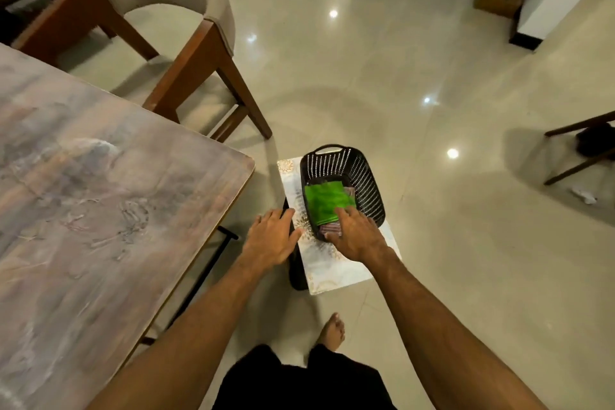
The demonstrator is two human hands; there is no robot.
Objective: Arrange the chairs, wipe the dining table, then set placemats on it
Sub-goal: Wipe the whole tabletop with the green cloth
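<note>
A black perforated basket [362,173] stands on a pale floral-topped stool [332,270] beside the dining table's corner. Inside it lies a folded green cloth [324,198] over darker folded pieces [329,229]. My right hand [357,233] reaches into the basket's near end, fingers spread, touching the green cloth's near edge and the dark pieces. My left hand [271,235] hovers flat and open over the stool's left edge, holding nothing. The dining table [100,203] with its mottled brown-grey top fills the left. A beige upholstered chair [186,10] with wooden legs stands beyond the table's corner.
Glossy beige tiled floor [432,243] spreads to the right and ahead. Dark wooden legs of another seat [579,150] show at the right edge, with a crumpled white scrap [584,197] on the floor near it. My bare foot [332,329] stands just before the stool.
</note>
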